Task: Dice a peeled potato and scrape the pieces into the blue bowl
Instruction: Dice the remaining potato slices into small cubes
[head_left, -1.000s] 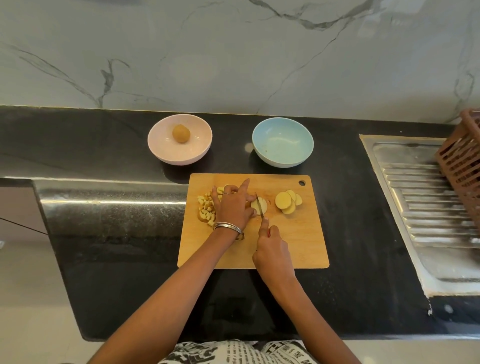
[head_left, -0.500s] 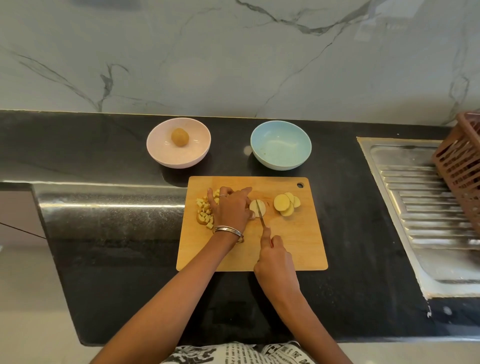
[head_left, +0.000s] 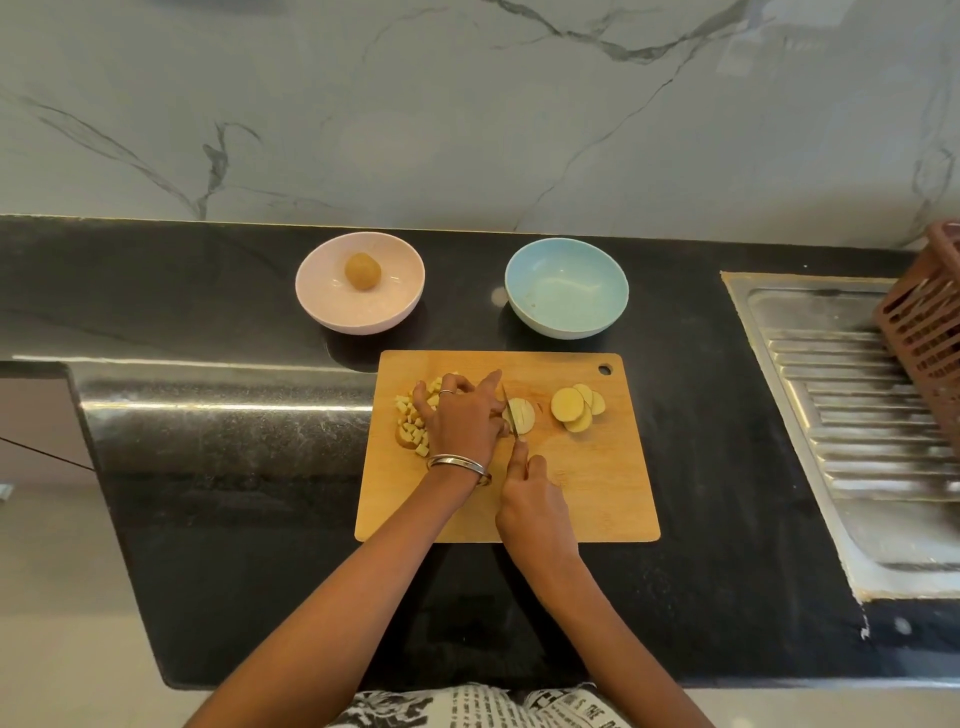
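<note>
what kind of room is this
Most likely a home kitchen: a black stone counter against a marble wall, a steel sink drainboard at the right, and a wooden cutting board with potato slices being cut.

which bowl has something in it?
The pink bowl, left of the blue bowl: it holds one round brownish potato. The blue one holds no potato.

View: single head-worn wide-angle camera | Position: above the near counter edge, close over the cutting board (head_left: 597, 483) | Direction: forward and steeply down, toward the marble wall (head_left: 467, 104) | Field: board central, sink drainboard (head_left: 857, 415) at right | Overlap: none, one view only.
</note>
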